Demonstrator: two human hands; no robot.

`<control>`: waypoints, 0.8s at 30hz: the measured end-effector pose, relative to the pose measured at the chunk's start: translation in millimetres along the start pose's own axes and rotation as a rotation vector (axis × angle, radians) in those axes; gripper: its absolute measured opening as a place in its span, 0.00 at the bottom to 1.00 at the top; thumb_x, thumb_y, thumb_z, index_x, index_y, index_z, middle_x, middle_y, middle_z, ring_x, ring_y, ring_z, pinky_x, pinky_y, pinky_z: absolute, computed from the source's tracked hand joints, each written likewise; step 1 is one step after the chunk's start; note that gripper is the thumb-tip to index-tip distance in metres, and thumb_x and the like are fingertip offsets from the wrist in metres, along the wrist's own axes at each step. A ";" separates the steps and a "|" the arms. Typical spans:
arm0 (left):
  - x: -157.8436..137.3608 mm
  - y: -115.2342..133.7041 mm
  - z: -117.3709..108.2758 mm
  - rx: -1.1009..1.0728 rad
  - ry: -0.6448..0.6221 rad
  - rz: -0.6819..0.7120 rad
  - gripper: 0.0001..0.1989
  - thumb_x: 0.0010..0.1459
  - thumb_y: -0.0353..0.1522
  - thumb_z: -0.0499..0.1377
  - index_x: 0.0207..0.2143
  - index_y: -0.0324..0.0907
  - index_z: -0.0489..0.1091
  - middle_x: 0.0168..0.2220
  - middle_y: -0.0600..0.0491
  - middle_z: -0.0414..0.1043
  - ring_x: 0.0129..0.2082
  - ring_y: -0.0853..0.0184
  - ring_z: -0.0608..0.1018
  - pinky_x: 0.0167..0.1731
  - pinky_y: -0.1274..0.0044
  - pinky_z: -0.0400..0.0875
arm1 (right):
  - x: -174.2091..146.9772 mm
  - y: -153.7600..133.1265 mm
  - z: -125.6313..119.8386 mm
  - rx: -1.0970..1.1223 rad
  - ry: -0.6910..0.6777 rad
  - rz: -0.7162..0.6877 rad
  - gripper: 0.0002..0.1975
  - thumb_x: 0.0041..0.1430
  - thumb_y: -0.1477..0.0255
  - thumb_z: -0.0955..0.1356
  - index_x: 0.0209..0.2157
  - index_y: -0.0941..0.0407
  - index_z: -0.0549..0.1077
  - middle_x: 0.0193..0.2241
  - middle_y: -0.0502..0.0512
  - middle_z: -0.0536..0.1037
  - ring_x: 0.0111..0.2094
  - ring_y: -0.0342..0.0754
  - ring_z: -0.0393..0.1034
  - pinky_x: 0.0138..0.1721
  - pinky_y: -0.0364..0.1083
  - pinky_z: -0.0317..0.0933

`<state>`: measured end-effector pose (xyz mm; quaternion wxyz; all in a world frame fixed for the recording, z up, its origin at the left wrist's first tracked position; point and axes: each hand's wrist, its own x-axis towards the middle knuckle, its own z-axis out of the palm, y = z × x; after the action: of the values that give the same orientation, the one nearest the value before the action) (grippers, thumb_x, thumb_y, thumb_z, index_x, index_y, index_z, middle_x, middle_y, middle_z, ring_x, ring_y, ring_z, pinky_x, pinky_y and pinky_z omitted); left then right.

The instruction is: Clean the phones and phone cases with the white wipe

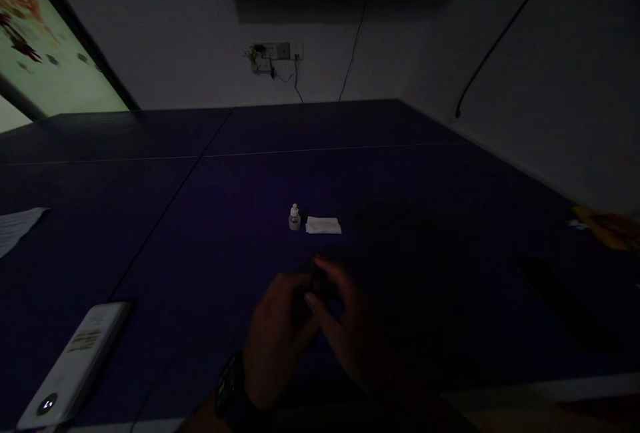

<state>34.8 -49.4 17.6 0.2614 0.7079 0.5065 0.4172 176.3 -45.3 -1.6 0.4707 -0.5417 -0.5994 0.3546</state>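
Observation:
In the dim head view, my left hand [274, 326] and my right hand [343, 316] meet over the front middle of the dark blue table [240, 219]. The fingers of both are curled around a small dark object [316, 279]. Its kind is lost in the shadow and partly covered by the fingers. A black watch [231, 383] sits on my left wrist. Just beyond the fingertips a small dropper bottle [295, 219] with a white cap stands upright. Beside it on the right lies a folded white cloth or tissue [324, 225].
A white box-shaped device [77, 366] with a round button lies at the front left. Paper sheets [17, 227] are at the left edge. A dark flat object [555, 299] and a yellowish cloth-like item [607, 226] lie on the right. Wall sockets [277, 53] with cables are behind the table.

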 end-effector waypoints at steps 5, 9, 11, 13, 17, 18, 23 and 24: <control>-1.5 -2.1 -7.6 0.089 -0.031 0.059 0.28 0.57 0.29 0.65 0.59 0.50 0.66 0.49 0.48 0.71 0.47 0.60 0.76 0.46 0.66 0.76 | -2.9 2.1 2.6 0.110 -0.051 0.122 0.19 0.67 0.64 0.63 0.54 0.52 0.76 0.52 0.59 0.80 0.54 0.54 0.75 0.56 0.55 0.69; 3.3 -1.3 -22.9 0.190 -0.012 0.137 0.22 0.60 0.30 0.60 0.57 0.49 0.69 0.52 0.45 0.68 0.53 0.56 0.72 0.52 0.60 0.71 | -6.2 4.6 5.5 0.124 -0.058 0.059 0.17 0.66 0.64 0.64 0.53 0.52 0.75 0.51 0.59 0.80 0.53 0.54 0.75 0.56 0.54 0.68; 6.8 1.1 -27.4 0.107 -0.059 0.125 0.14 0.64 0.30 0.56 0.52 0.46 0.71 0.49 0.46 0.71 0.51 0.59 0.73 0.50 0.64 0.71 | -8.5 5.8 7.2 0.127 -0.043 0.016 0.13 0.64 0.66 0.66 0.48 0.52 0.74 0.47 0.58 0.81 0.49 0.52 0.76 0.52 0.51 0.69; 9.5 2.9 -28.4 0.030 -0.109 0.095 0.08 0.66 0.30 0.54 0.45 0.43 0.71 0.43 0.49 0.74 0.44 0.62 0.76 0.45 0.69 0.71 | -10.6 7.4 8.7 0.112 -0.019 -0.048 0.08 0.63 0.68 0.66 0.43 0.52 0.72 0.41 0.56 0.80 0.44 0.50 0.76 0.46 0.48 0.70; 9.0 0.8 -26.2 -0.009 -0.156 0.095 0.05 0.67 0.30 0.53 0.40 0.42 0.69 0.38 0.51 0.74 0.39 0.65 0.75 0.41 0.72 0.70 | -13.5 10.1 10.6 0.024 -0.024 -0.196 0.06 0.63 0.72 0.64 0.42 0.52 0.69 0.37 0.54 0.77 0.40 0.48 0.74 0.43 0.46 0.68; 7.8 -0.5 -26.0 -0.001 -0.161 0.108 0.05 0.67 0.30 0.53 0.41 0.42 0.68 0.38 0.51 0.73 0.39 0.65 0.75 0.41 0.72 0.69 | -14.1 10.4 11.0 0.002 -0.033 -0.219 0.06 0.63 0.73 0.64 0.42 0.52 0.69 0.37 0.54 0.77 0.40 0.48 0.74 0.42 0.46 0.68; -0.1 -5.7 -27.3 0.066 -0.166 0.157 0.04 0.67 0.30 0.51 0.41 0.43 0.66 0.37 0.50 0.72 0.38 0.64 0.75 0.39 0.72 0.69 | -17.1 10.7 14.5 -0.033 -0.045 -0.282 0.06 0.63 0.74 0.62 0.42 0.52 0.66 0.37 0.54 0.76 0.39 0.49 0.73 0.40 0.47 0.67; -1.4 -6.5 -27.3 0.074 -0.165 0.171 0.04 0.67 0.31 0.51 0.41 0.43 0.65 0.37 0.50 0.72 0.38 0.64 0.75 0.39 0.72 0.69 | -17.9 11.0 15.1 -0.029 -0.039 -0.296 0.06 0.64 0.74 0.62 0.42 0.52 0.66 0.37 0.54 0.75 0.38 0.48 0.73 0.40 0.47 0.67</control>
<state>8.0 -49.9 26.1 0.2392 0.7897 0.4361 0.3592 164.9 -59.8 -19.8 0.4984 -0.4472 -0.6867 0.2830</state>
